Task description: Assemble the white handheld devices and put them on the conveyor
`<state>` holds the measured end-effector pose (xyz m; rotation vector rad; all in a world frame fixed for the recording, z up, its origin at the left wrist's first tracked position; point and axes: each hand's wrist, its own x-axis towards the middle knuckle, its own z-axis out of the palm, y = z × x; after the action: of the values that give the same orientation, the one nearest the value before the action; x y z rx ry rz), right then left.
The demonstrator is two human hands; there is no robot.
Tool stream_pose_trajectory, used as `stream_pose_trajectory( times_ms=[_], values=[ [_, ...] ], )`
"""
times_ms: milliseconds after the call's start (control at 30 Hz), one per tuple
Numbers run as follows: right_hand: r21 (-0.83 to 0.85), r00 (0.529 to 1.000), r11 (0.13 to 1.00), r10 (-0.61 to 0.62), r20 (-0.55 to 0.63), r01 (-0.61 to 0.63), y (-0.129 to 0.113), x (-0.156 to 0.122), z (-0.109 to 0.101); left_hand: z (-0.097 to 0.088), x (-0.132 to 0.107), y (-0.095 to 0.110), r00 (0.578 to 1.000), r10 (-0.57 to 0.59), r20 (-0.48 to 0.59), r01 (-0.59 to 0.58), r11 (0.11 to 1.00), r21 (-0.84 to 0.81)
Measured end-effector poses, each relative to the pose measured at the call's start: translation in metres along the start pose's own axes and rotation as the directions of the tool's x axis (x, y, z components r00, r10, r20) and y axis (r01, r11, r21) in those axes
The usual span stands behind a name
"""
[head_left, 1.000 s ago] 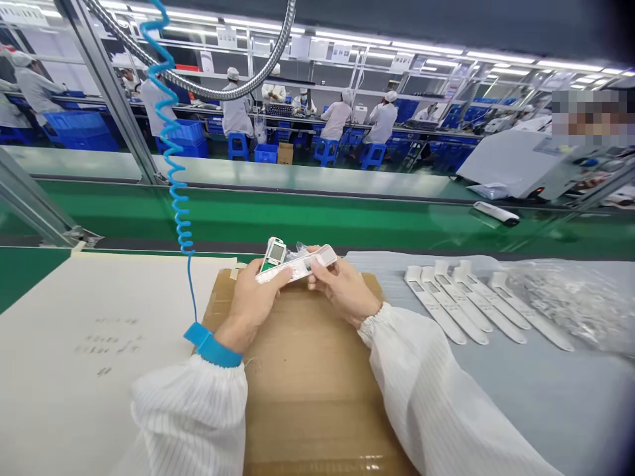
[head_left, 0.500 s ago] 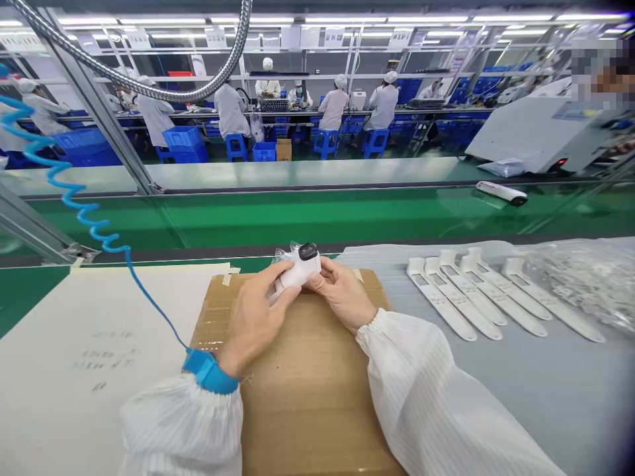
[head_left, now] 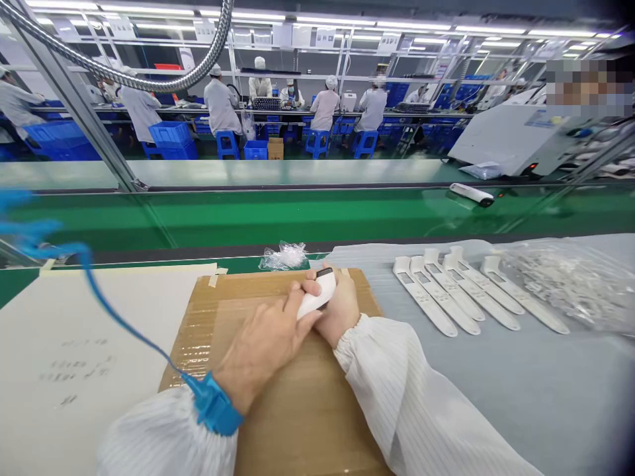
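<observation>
White plastic housing with a dark end [head_left: 317,294], centre of the frame over the cardboard [head_left: 297,403], and the grip is on it from both sides, left hand [head_left: 262,344] and right hand [head_left: 343,305] grasping together! Looks like a two-handed handling step, and the next move calls for steady support; at right, a clear plastic bag [head_left: 570,281] bulges with small pale parts, while upper left the blue crates [head_left: 171,137] hide their contents.

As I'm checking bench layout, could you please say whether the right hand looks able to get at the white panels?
Probably yes: only cardboard and grey mat show between the right hand and the white panels, though it may need to release the white device it holds.
</observation>
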<state>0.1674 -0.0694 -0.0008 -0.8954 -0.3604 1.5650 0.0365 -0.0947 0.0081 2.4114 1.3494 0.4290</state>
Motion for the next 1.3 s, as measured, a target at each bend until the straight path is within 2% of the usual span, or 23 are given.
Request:
stream_pose_trajectory(
  times_ms=[67, 167, 233, 267, 333, 367, 500, 600, 667, 800, 900, 1000, 1167, 1300],
  values=[
    [-0.043, 1.000, 0.999, 0.004, -0.001, -0.004, -0.004, 0.000, -0.003, 0.000, 0.000, 0.003, 1.000, 0.016, 0.011, -0.017, 0.994, 0.111],
    [-0.127, 0.990, 0.992, 0.012, 0.144, 0.007, -0.010, -0.001, -0.004, -0.004, 0.002, 0.000, 0.996, -0.088, -0.027, 0.090, 0.989, 0.118],
    [-0.163, 0.961, 0.985, -0.015, 0.275, 0.062, -0.010, -0.005, 0.000, -0.008, 0.003, -0.006, 0.973, -0.152, -0.173, 0.160, 0.986, 0.034],
    [-0.172, 0.941, 0.981, -0.030, 0.337, 0.093, -0.008, -0.006, 0.002, -0.009, 0.004, -0.010, 0.949, -0.159, -0.273, 0.158, 0.987, -0.026],
    [-0.174, 0.909, 0.978, -0.036, 0.416, 0.118, -0.001, -0.010, 0.006, -0.010, 0.004, -0.014, 0.896, -0.126, -0.426, 0.078, 0.988, -0.130],
    [-0.163, 0.903, 0.980, -0.034, 0.429, 0.115, 0.003, -0.011, 0.008, -0.011, 0.004, -0.014, 0.884, -0.090, -0.459, 0.021, 0.988, -0.154],
    [-0.078, 0.924, 0.992, -0.064, 0.377, 0.100, 0.016, -0.012, 0.008, -0.013, 0.004, -0.003, 0.876, 0.054, -0.479, -0.135, 0.982, -0.136],
    [-0.085, 0.928, 0.990, -0.071, 0.365, 0.109, 0.015, -0.010, 0.006, -0.015, 0.005, 0.004, 0.850, 0.068, -0.522, -0.167, 0.975, -0.145],
    [-0.110, 0.921, 0.988, -0.063, 0.386, 0.113, 0.011, -0.010, 0.003, -0.015, 0.006, 0.001, 0.852, 0.090, -0.515, -0.194, 0.969, -0.152],
    [-0.187, 0.889, 0.970, -0.054, 0.455, 0.155, -0.003, -0.010, -0.002, -0.012, 0.008, -0.017, 0.869, 0.169, -0.465, -0.250, 0.961, -0.118],
    [-0.157, 0.862, 0.970, -0.085, 0.500, 0.187, -0.012, -0.009, -0.006, -0.010, 0.007, -0.029, 0.858, 0.204, -0.471, -0.239, 0.971, -0.015],
    [-0.070, 0.852, 0.988, -0.084, 0.517, 0.140, -0.014, -0.007, -0.008, -0.009, 0.007, -0.033, 0.874, 0.190, -0.447, -0.195, 0.980, 0.035],
    [-0.042, 0.891, 0.998, -0.020, 0.453, 0.044, -0.005, -0.009, -0.006, -0.007, 0.005, -0.032, 0.884, 0.125, -0.451, -0.109, 0.992, 0.061],
    [0.009, 0.935, 1.000, -0.005, 0.354, 0.002, -0.002, -0.012, 0.000, -0.006, 0.003, -0.024, 0.881, 0.064, -0.468, -0.073, 0.997, -0.003]
  ],
)
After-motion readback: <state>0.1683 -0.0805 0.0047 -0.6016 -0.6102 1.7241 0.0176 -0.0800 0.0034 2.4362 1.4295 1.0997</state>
